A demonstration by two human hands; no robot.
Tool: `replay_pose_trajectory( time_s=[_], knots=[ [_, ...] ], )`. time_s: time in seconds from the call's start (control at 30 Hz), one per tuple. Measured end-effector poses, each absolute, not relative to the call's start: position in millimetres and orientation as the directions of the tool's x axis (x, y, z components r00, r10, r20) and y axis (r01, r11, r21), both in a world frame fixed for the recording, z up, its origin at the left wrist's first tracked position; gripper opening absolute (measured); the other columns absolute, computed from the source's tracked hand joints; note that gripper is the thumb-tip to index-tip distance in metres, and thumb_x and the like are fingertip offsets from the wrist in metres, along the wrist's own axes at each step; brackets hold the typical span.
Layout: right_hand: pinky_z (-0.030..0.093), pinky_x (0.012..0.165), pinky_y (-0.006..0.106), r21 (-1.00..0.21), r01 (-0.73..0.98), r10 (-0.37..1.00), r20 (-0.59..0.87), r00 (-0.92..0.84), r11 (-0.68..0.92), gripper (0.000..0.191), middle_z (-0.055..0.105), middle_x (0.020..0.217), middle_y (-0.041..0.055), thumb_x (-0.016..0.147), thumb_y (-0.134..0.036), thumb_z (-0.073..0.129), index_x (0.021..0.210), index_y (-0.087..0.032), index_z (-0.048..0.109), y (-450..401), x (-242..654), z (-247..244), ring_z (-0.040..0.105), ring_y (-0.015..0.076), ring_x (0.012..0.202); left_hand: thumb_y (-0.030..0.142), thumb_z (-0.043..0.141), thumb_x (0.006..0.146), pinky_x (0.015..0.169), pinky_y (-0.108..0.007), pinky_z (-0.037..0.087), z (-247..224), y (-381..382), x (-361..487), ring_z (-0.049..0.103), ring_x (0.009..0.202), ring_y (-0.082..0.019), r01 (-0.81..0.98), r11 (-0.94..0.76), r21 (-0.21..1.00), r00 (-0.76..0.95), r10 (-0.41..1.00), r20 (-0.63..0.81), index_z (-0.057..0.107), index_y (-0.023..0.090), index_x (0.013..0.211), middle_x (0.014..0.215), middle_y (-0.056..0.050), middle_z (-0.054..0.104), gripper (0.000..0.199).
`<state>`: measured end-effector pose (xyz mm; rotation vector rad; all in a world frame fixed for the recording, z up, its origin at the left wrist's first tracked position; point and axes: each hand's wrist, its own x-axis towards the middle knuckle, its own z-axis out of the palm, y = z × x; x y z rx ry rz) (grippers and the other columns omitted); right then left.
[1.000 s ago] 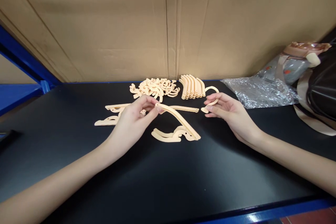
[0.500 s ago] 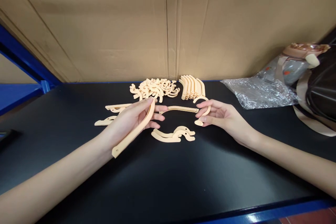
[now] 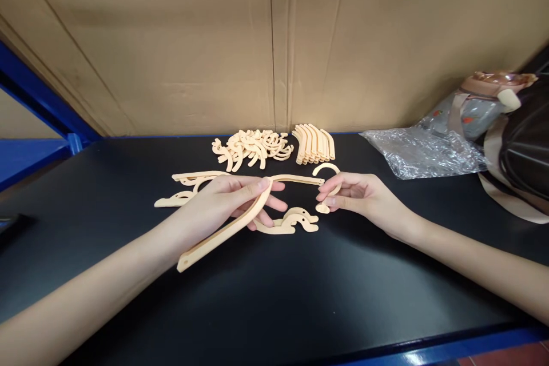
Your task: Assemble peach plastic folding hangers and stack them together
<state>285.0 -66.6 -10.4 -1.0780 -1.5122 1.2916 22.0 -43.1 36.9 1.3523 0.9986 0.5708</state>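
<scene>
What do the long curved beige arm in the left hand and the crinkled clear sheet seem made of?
Long curved beige arm: probably smooth matte plastic; even colour, no visible grain.
Crinkled clear sheet: thin glossy plastic film, apparently; see-through, sharp highlights.

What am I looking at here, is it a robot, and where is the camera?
There's no robot here: these are a person's two bare hands. Every picture comes from one camera worn on the person's head, looking forward and down.

The left hand holds a long curved piece with a small hole near its lower end. The right hand pinches a hook-shaped piece.

On the black table are a jumbled pile of small curvy pieces and, beside it, a neater stack of long pieces. More pale pieces lie near the hands. Over on the right is some crinkly clear plastic, with a bottle behind it.
</scene>
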Motion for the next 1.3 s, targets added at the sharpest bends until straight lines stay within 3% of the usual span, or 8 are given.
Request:
replay_pose_trajectory(
  time_s=[0.13, 0.27, 0.47, 0.6, 0.73, 0.9, 1.13, 1.3],
  knots=[
    [0.056, 0.076, 0.022, -0.992, 0.08, 0.955, 0.073, -0.287, 0.1, 0.015, 0.074, 0.089, 0.0013, 0.077, -0.028, 0.076, 0.09, -0.021, 0.073, -66.2, 285.2, -10.5, 0.068, 0.01, 0.077, 0.043, 0.055, 0.092, 0.062, -0.023, 0.057, 37.9, -42.8, 21.5, 0.068, 0.062, -0.014, 0.309, 0.034, 0.95, 0.567, 0.796, -0.213, 0.075, 0.016, 0.09, 0.075, -0.005, 0.074, 0.033],
    [0.057, 0.075, 0.023, -0.994, 0.08, 0.957, 0.046, -0.286, 0.071, 0.018, 0.074, 0.089, 0.0017, 0.076, -0.027, 0.077, 0.091, -0.02, 0.073, -67.8, 284.7, -8.0, 0.069, 0.0105, 0.075, 0.049, 0.045, 0.094, 0.051, -0.023, 0.049, 36.0, -43.0, 23.5, 0.057, 0.047, -0.011, 0.482, -0.212, 0.85, 0.562, 0.819, -0.114, 0.069, 0.017, 0.072, 0.053, 0.002, 0.061, 0.046],
    [0.06, 0.071, 0.025, -1.0, -0.001, 0.966, -0.006, -0.26, -0.006, 0.029, 0.071, 0.088, -0.001, 0.068, -0.024, 0.083, 0.094, -0.022, 0.069, -67.2, 284.2, -8.9, 0.071, 0.0133, 0.076, 0.04, 0.041, 0.097, 0.046, -0.023, 0.028, 25.8, -52.2, 23.3, 0.041, 0.042, -0.008, 0.678, -0.67, 0.303, 0.623, 0.742, 0.248, 0.056, 0.018, 0.061, 0.047, 0.006, 0.046, 0.044],
    [0.06, 0.073, 0.027, -1.0, -0.004, 0.959, -0.024, -0.283, -0.026, 0.027, 0.071, 0.087, 0.0003, 0.07, -0.025, 0.081, 0.093, -0.02, 0.069, -65.1, 282.1, -11.6, 0.071, 0.0144, 0.079, 0.036, 0.039, 0.098, 0.047, -0.023, 0.026, 15.0, -57.1, 26.4, 0.044, 0.045, -0.009, 0.643, -0.746, 0.173, 0.658, 0.653, 0.375, 0.059, 0.018, 0.072, 0.052, 0.005, 0.05, 0.038],
    [0.06, 0.075, 0.028, -0.999, -0.016, 0.952, -0.04, -0.304, -0.047, 0.026, 0.072, 0.088, 0.0008, 0.069, -0.025, 0.081, 0.091, -0.019, 0.069, -60.1, 277.0, -11.6, 0.071, 0.0138, 0.079, 0.028, 0.038, 0.098, 0.051, -0.023, 0.03, 8.9, -57.3, 29.5, 0.05, 0.054, -0.011, 0.592, -0.799, 0.108, 0.687, 0.57, 0.452, 0.058, 0.016, 0.086, 0.062, 0.003, 0.056, 0.026],
    [0.06, 0.075, 0.026, -0.997, -0.021, 0.939, -0.058, -0.338, -0.069, 0.026, 0.072, 0.094, 0.0018, 0.072, -0.025, 0.079, 0.095, -0.019, 0.069, -47.0, 267.2, -8.8, 0.069, 0.0131, 0.084, 0.025, 0.04, 0.095, 0.052, -0.024, 0.029, 8.3, -53.8, 29.9, 0.047, 0.054, -0.012, 0.592, -0.803, 0.069, 0.693, 0.55, 0.467, 0.054, 0.017, 0.075, 0.059, 0.003, 0.052, 0.026],
    [0.059, 0.076, 0.023, -0.988, -0.126, 0.928, -0.041, -0.369, -0.093, 0.031, 0.069, 0.096, -0.0001, 0.074, -0.022, 0.077, 0.104, -0.022, 0.067, -35.4, 258.7, -8.4, 0.067, 0.0093, 0.085, 0.024, 0.042, 0.094, 0.056, -0.024, 0.033, 6.8, -49.2, 30.1, 0.044, 0.062, -0.014, 0.565, -0.812, 0.149, 0.715, 0.572, 0.402, 0.039, 0.02, 0.063, 0.058, 0.002, 0.047, 0.031],
    [0.059, 0.075, 0.021, -0.982, -0.161, 0.919, -0.031, -0.394, -0.102, 0.032, 0.068, 0.096, -0.0004, 0.076, -0.02, 0.075, 0.107, -0.022, 0.066, -36.2, 262.5, -8.4, 0.067, 0.0085, 0.084, 0.026, 0.041, 0.096, 0.062, -0.026, 0.037, 4.9, -50.9, 29.6, 0.048, 0.072, -0.017, 0.542, -0.819, 0.192, 0.732, 0.571, 0.372, 0.049, 0.019, 0.071, 0.066, 0.0, 0.055, 0.027]
  ],
)
